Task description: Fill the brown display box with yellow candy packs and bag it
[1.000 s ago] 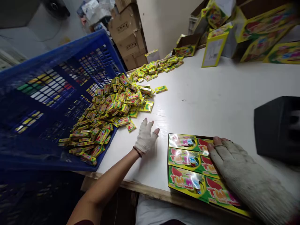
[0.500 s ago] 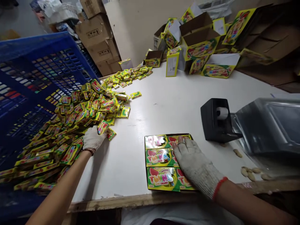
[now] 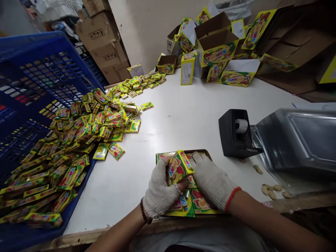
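Observation:
My left hand (image 3: 161,189), in a fingerless white knitted glove, is closed on a small yellow-green candy box (image 3: 177,169) printed with a watermelon. The candy box is tilted above a shallow dark-edged tray (image 3: 209,154) at the table's front edge. Rows of "TWINS" boxes (image 3: 201,201) lie flat in that tray, partly covered by my hands. My right hand (image 3: 214,180), gloved with a red cuff, rests over the tray's right side. Its fingers stretch forward beside the held box, holding nothing that I can see.
A blue crate (image 3: 39,45) on the left spills a heap of small candy boxes (image 3: 91,122) onto the white table (image 3: 162,122). To the right stand a black tape dispenser (image 3: 235,133), a clear plastic container (image 3: 296,140) and several peanuts (image 3: 271,190). Opened cartons (image 3: 217,49) crowd the back.
My left hand has moved from the heap rightward to the tray, bringing a candy box. Two boxes lie at the heap's edge where it was. My right hand stays over the tray.

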`<state>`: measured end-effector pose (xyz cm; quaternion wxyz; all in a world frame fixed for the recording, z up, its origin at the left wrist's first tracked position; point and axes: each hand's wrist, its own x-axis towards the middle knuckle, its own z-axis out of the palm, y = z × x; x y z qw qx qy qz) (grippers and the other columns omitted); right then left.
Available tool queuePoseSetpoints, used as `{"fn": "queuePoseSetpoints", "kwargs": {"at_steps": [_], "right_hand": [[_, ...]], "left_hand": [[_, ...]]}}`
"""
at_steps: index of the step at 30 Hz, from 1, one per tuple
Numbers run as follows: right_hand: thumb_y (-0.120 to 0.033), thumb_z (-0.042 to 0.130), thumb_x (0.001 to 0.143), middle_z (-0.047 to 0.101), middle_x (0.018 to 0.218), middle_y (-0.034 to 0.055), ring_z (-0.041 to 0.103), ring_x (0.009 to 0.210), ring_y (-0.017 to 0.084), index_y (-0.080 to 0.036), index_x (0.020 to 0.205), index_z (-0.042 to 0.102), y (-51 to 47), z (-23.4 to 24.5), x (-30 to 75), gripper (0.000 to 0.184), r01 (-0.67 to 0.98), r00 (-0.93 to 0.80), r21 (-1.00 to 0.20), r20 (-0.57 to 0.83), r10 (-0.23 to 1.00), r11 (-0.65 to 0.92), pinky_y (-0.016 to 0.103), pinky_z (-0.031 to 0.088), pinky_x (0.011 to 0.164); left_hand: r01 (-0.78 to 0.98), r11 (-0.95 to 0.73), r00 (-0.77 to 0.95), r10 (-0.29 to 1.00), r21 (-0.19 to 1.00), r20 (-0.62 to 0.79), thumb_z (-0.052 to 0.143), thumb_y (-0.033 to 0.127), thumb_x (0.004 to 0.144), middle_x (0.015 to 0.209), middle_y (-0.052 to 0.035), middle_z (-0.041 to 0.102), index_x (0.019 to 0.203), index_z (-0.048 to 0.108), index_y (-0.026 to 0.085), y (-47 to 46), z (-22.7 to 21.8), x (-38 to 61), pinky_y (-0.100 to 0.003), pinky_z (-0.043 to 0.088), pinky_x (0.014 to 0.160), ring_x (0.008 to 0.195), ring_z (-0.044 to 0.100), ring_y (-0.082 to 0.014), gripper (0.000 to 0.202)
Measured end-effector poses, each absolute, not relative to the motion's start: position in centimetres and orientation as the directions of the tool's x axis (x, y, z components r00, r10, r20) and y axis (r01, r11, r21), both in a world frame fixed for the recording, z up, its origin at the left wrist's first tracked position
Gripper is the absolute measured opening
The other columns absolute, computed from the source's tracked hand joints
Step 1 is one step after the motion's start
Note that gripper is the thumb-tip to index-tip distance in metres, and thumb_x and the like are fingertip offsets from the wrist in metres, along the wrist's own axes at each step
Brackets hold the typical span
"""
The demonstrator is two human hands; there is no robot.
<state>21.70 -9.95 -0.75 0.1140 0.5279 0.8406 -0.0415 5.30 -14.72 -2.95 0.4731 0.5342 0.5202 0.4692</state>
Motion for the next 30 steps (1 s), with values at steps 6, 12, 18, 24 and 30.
{"fn": "queuePoseSetpoints", "kwargs": {"at_steps": [6, 12, 18, 24, 30], "right_hand": [[-0.003, 0.057, 0.078, 0.066, 0.132, 0.0221, 0.057, 0.128, 0.038, -0.007, 0.126, 0.068, -12.5, -4.5, 23.5, 0.049, 0.846, -0.533, -0.035, -0.017, 0.846, 0.532, 0.048, 0.051, 0.107], [-0.006, 0.055, 0.076, 0.065, 0.13, 0.0248, 0.059, 0.125, 0.037, -0.005, 0.118, 0.069, -12.1, -2.7, 24.3, 0.045, 0.813, -0.52, -0.36, -0.093, 0.849, 0.458, 0.051, 0.05, 0.108], [-0.052, 0.048, 0.096, 0.065, 0.132, 0.0155, 0.066, 0.119, 0.028, -0.022, 0.14, 0.046, -11.6, 1.7, 26.3, 0.054, 0.305, -0.149, -0.932, 0.156, 0.976, 0.195, 0.046, 0.058, 0.097], [-0.055, 0.06, 0.086, 0.075, 0.106, 0.0105, 0.072, 0.095, 0.027, -0.022, 0.118, 0.059, -12.3, 4.5, 24.7, 0.046, 0.237, -0.253, -0.969, 0.011, 0.967, 0.073, 0.042, 0.063, 0.082], [-0.049, 0.064, 0.08, 0.076, 0.098, 0.0066, 0.072, 0.084, 0.027, -0.027, 0.101, 0.066, -9.9, 4.8, 27.7, 0.031, 0.428, -0.35, -0.877, 0.06, 0.935, 0.217, 0.039, 0.063, 0.073]], "left_hand": [[0.157, -0.003, -0.016, 1.0, 0.988, 0.005, 0.081, 0.035, 0.072, 0.118, -0.0079, 0.064, 0.125, 0.053, 0.022, -14.4, -2.9, 5.1, -0.042, 0.051, 0.099, 0.107, 0.062, -0.0253, 0.061], [0.277, -0.038, -0.024, 0.999, 0.96, 0.047, 0.077, 0.037, 0.076, 0.111, -0.0063, 0.065, 0.12, 0.053, 0.021, -14.0, -1.2, 5.6, -0.04, 0.054, 0.091, 0.1, 0.064, -0.0231, 0.052], [0.607, -0.348, -0.066, 0.874, 0.714, 0.482, 0.075, 0.027, 0.074, 0.109, -0.0064, 0.061, 0.119, 0.052, 0.021, -13.7, 0.2, 6.1, -0.043, 0.053, 0.094, 0.103, 0.062, -0.0241, 0.05], [0.516, -0.426, -0.005, 0.866, 0.744, 0.499, 0.076, 0.03, 0.079, 0.12, -0.0096, 0.058, 0.133, 0.043, 0.022, -14.4, 0.9, 8.9, -0.041, 0.055, 0.095, 0.109, 0.062, -0.0237, 0.064], [0.688, -0.466, 0.14, 0.837, 0.556, 0.529, 0.069, 0.038, 0.086, 0.154, -0.0187, 0.041, 0.149, 0.034, 0.02, -14.9, -2.7, 3.5, -0.049, 0.037, 0.118, 0.145, 0.039, -0.0319, 0.074]]}}
